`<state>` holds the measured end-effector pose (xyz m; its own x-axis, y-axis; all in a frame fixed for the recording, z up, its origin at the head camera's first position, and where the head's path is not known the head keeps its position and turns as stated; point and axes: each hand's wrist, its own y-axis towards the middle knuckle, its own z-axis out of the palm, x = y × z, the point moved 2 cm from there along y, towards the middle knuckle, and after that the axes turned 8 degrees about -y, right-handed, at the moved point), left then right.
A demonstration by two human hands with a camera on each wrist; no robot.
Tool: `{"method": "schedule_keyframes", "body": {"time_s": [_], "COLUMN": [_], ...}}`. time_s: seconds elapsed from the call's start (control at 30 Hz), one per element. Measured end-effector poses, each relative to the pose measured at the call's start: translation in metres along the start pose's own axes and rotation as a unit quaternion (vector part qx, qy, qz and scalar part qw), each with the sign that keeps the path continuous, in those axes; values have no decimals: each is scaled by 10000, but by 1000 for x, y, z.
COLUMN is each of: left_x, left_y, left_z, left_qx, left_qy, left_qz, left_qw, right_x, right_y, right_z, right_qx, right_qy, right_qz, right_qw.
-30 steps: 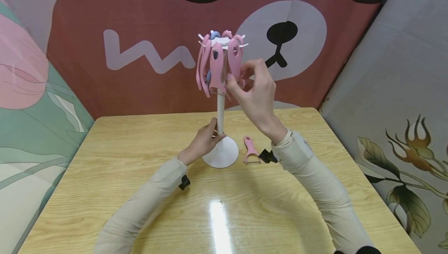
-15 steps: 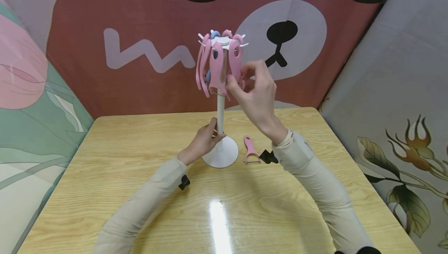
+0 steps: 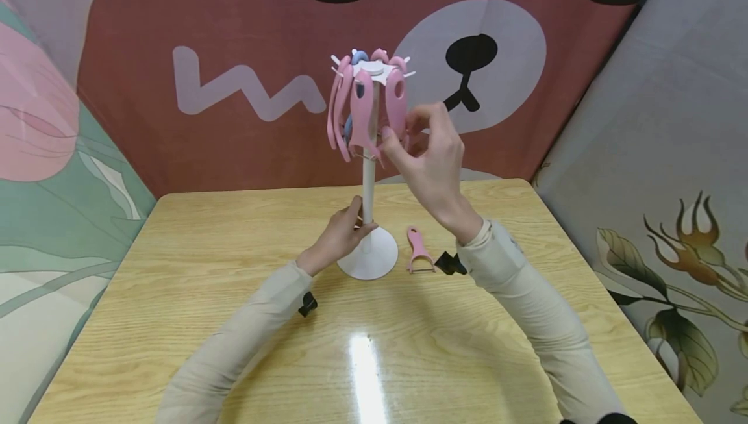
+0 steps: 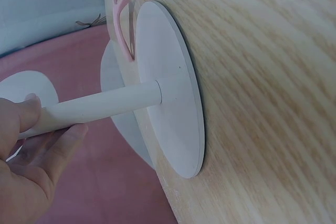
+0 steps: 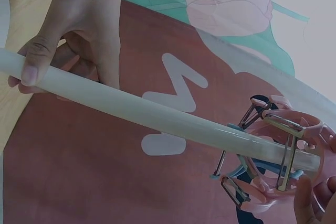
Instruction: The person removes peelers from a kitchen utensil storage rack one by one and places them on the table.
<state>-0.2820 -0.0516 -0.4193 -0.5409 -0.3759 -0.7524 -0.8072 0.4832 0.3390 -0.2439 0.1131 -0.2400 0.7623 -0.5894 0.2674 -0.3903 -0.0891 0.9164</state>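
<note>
A white stand (image 3: 369,180) rises from a round base, with several pink and blue peelers (image 3: 361,112) hanging from the hooks at its top. My left hand (image 3: 339,236) grips the lower part of its pole; in the left wrist view, thumb and fingers wrap the white pole (image 4: 105,103). Up at the hooks, my right hand (image 3: 437,164) pinches the lower end of a pink peeler (image 3: 397,100) at the front right. Metal blades of the hanging peelers (image 5: 286,127) surround the pole in the right wrist view, with my right fingertips at the edge.
One pink peeler (image 3: 416,245) lies on the wooden table (image 3: 245,236), right of the stand's base (image 3: 380,265). A red printed cloth (image 3: 234,15) hangs close behind the stand, and a floral cloth (image 3: 672,151) hangs along the right side.
My right hand and the pink peeler it pinches have shifted slightly to the right. The left hand keeps its hold on the pole, and the stand stays in place.
</note>
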Motion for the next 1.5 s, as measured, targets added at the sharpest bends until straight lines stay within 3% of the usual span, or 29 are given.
{"method": "schedule_keyframes", "body": {"time_s": [0.73,1.5], "left_x": [0,2], "left_y": [0,0], "left_z": [0,1], "left_qx": [-15,-24], "left_qy": [31,33], "left_qz": [113,122], "left_qw": [9999,9999], "right_x": [-2,-10], "right_y": [-2,-5], "right_z": [-4,-8], "right_qx": [-454,-452], "right_qy": [216,-56], "right_qz": [329,474], "right_qw": [9982,9978]}}
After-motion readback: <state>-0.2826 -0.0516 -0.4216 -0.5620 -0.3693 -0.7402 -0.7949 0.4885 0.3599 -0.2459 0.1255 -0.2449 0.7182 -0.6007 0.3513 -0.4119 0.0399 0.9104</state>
